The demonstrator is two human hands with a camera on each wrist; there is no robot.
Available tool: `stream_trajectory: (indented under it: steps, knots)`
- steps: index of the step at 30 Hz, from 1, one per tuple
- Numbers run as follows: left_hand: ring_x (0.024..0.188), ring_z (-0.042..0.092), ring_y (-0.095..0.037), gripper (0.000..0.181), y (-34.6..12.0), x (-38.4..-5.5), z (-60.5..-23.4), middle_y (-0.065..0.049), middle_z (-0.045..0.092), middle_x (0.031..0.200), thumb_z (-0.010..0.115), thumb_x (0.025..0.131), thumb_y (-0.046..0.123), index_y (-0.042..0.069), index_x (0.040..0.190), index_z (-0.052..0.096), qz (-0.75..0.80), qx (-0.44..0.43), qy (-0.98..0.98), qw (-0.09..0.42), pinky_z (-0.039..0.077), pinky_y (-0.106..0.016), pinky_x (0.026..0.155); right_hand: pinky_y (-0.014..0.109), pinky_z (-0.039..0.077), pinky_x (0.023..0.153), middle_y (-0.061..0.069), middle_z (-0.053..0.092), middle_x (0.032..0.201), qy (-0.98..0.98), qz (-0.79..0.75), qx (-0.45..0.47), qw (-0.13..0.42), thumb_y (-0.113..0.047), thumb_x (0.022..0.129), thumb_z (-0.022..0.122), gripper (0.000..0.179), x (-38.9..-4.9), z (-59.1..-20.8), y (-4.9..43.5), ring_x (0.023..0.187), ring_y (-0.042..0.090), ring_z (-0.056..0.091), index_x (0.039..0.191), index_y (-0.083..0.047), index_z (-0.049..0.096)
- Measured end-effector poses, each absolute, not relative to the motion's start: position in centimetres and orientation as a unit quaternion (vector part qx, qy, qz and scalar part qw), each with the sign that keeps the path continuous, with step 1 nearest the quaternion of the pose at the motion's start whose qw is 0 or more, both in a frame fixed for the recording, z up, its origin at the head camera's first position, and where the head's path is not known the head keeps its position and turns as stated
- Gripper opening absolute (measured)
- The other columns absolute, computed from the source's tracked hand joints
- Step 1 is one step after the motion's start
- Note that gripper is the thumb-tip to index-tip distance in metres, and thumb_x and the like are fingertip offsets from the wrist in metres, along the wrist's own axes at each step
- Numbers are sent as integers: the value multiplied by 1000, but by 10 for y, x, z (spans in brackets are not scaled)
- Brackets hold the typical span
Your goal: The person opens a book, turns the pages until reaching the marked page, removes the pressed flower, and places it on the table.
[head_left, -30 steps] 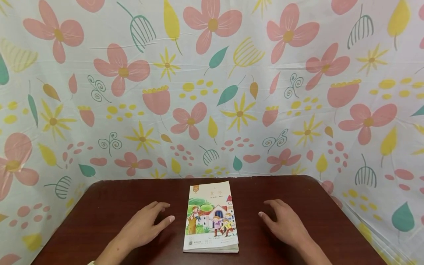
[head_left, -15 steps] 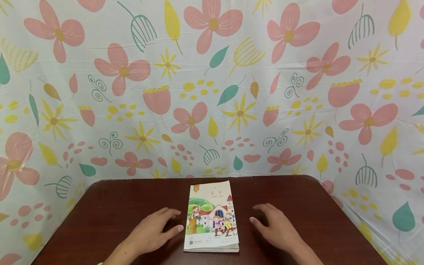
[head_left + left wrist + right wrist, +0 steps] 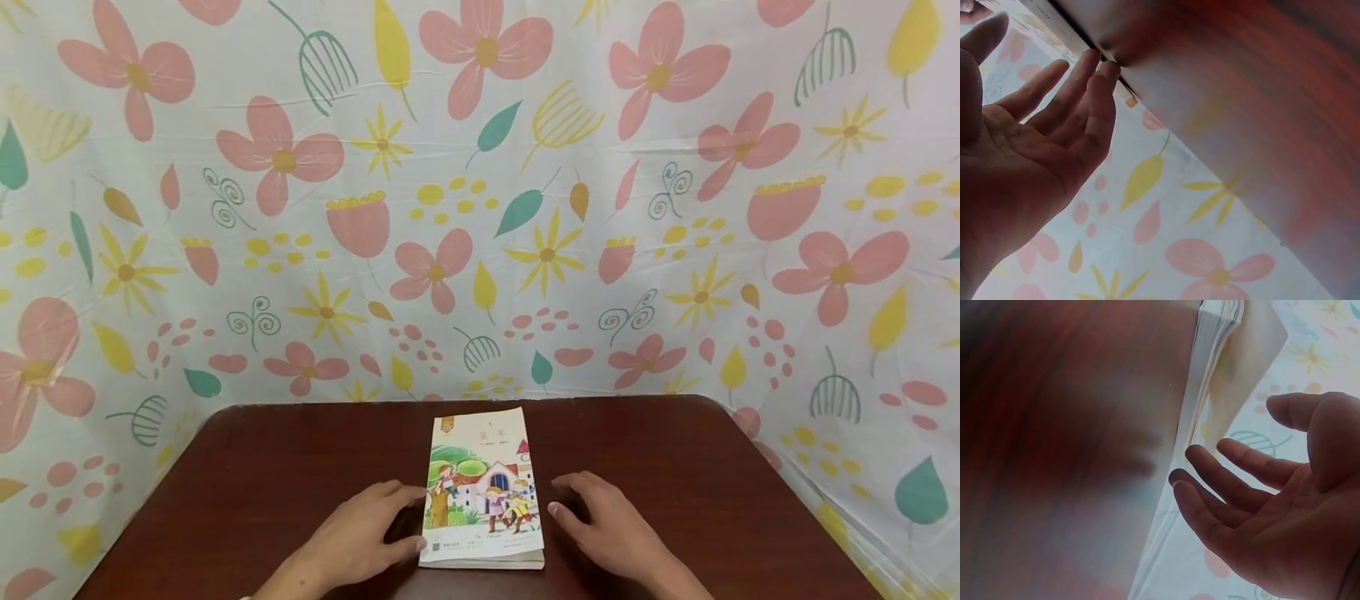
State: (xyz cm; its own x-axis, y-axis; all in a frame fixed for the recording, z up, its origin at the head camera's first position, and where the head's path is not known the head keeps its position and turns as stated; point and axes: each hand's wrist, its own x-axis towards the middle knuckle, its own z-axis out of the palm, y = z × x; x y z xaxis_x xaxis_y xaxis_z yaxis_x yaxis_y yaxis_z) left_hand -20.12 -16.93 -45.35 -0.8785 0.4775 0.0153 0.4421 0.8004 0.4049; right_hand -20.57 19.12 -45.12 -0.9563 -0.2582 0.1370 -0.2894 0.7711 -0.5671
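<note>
A thin paperback book [image 3: 483,492] with a colourful cover of a house, trees and children lies flat on the table, its lower cover corner lifted slightly from the pages. My left hand [image 3: 360,533] is at the book's left edge, thumb and fingertips right at its side; in the left wrist view the fingers [image 3: 1100,94] reach the spine edge. On the other side, my right hand [image 3: 611,529] hovers just off the right edge, its fingers loosely bent. The right wrist view shows the page edges [image 3: 1210,362] beyond those fingertips, with nothing in the hand.
The dark reddish-brown table [image 3: 300,450] has rounded far corners and a glossy surface. Behind and around it hangs a white curtain [image 3: 465,192] printed with pink flowers, yellow blooms and green leaves.
Both hands have moved inward toward the book, the left hand rightward up to its edge and the right hand leftward. The book stays in place on the table.
</note>
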Motion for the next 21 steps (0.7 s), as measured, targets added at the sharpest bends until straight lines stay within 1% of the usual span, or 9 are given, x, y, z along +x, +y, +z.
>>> stream_trajectory:
  steps: [4,7,9,13,17,21]
  knots:
    - [119,56,-20,65,-165,-201,-456,4,59,130,66,91,56,23,145,52,182,261,947,48,52,-44,87,45,51,90,0,64,119,-939,309,151,18,-37,96,67,36,-207,-452,187,109,17,61,124,-15,66]
    - [117,55,-18,60,-164,-202,-459,8,58,130,66,92,54,25,143,55,171,276,945,47,52,-40,86,45,51,89,1,64,118,-938,309,156,18,-40,95,68,40,-209,-452,184,108,17,61,124,-13,66]
    - [117,55,-17,58,-164,-202,-461,9,58,131,66,92,54,26,142,56,169,281,944,46,52,-40,87,45,51,88,1,64,118,-937,310,161,18,-41,94,68,41,-210,-451,181,107,17,61,123,-12,66]
    - [117,56,-17,57,-163,-201,-463,9,59,131,65,92,55,27,141,56,166,282,944,43,52,-41,89,41,52,84,-1,64,113,-934,313,173,16,-39,94,69,36,-212,-450,177,102,15,61,119,-14,67]
    - [115,55,-16,57,-163,-200,-463,9,59,130,66,92,54,26,141,57,162,281,945,39,51,-40,89,35,51,78,-3,63,108,-930,317,185,15,-32,95,70,27,-213,-447,174,94,12,60,116,-16,66]
    - [114,56,-15,57,-162,-199,-461,10,60,128,66,91,54,25,140,58,157,281,946,34,52,-40,88,31,51,76,-5,64,103,-928,319,190,24,-25,94,70,24,-213,-443,168,90,8,60,115,-15,66]
